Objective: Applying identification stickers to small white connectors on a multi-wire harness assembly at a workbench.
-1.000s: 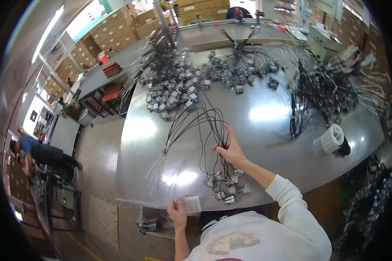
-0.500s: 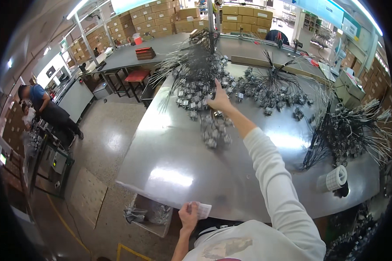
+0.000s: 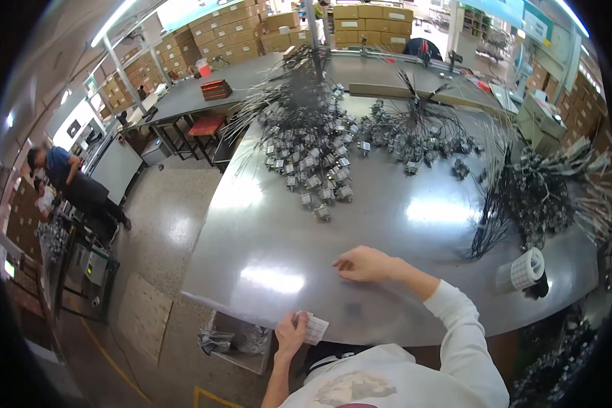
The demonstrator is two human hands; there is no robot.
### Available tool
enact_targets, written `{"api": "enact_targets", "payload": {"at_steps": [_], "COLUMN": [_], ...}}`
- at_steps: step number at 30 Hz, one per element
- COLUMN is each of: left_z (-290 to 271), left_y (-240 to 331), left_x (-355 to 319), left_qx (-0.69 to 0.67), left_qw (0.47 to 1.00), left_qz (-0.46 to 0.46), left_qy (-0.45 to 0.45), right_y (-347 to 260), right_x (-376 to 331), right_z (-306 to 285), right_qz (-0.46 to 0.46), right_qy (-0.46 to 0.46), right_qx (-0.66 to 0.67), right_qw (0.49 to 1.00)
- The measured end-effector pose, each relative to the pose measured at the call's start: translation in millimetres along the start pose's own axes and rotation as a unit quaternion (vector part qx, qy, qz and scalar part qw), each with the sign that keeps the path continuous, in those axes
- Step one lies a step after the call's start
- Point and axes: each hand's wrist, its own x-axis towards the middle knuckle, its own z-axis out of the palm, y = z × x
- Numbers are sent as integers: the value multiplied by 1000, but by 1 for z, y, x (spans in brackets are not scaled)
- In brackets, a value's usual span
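My left hand (image 3: pixel 290 334) is closed on a small white printed sheet (image 3: pixel 316 329) at the table's near edge. Over the middle of the metal table (image 3: pixel 387 309), my right hand (image 3: pixel 367 264) has loosely bent fingers, slightly apart, with nothing visible in them. Beyond it lies a large heap of small silvery box-shaped parts with black wire leads (image 3: pixel 313 163). One part (image 3: pixel 322 213) sits at the heap's near tip, closest to my right hand.
More wired parts (image 3: pixel 421 139) lie at the back right, and a thick bundle (image 3: pixel 537 197) is at the right. A white roll (image 3: pixel 520 273) stands near the right edge. Below the left edge is an open box (image 3: pixel 241 357). A person (image 3: pixel 75 180) stands at far left.
My right hand has drawn back from the heap toward me, to the near middle of the table. Parts in the heap now reach nearer. My left hand still holds the sheet.
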Motion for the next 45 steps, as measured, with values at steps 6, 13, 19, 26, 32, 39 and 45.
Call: {"api": "enact_targets", "payload": {"at_steps": [6, 13, 19, 26, 32, 39, 45], "left_z": [10, 58, 85, 102, 92, 68, 54], "left_y": [22, 102, 170, 204, 195, 169, 167], "left_x": [4, 17, 32, 12, -1, -3, 1], "left_qx": [17, 18, 55, 34, 8, -27, -31], "left_qw": [998, 963, 898, 877, 895, 935, 940], "left_qz": [44, 249, 429, 451, 413, 316, 302], "left_qy": [-39, -100, -83, -165, -170, -161, -153], "right_y": [66, 112, 157, 201, 228, 214, 148], "right_x": [-122, -256, -297, -257, -227, -231, -235], "right_z": [-37, -51, -23, -23, -44, -84, -202], "right_qz": [109, 227, 210, 266, 293, 234, 126], "right_qy": [330, 537, 590, 577, 588, 628, 702], "right_qx": [57, 88, 4, -44, -37, -21, -14], "right_qw": [936, 808, 780, 771, 753, 742, 700]}}
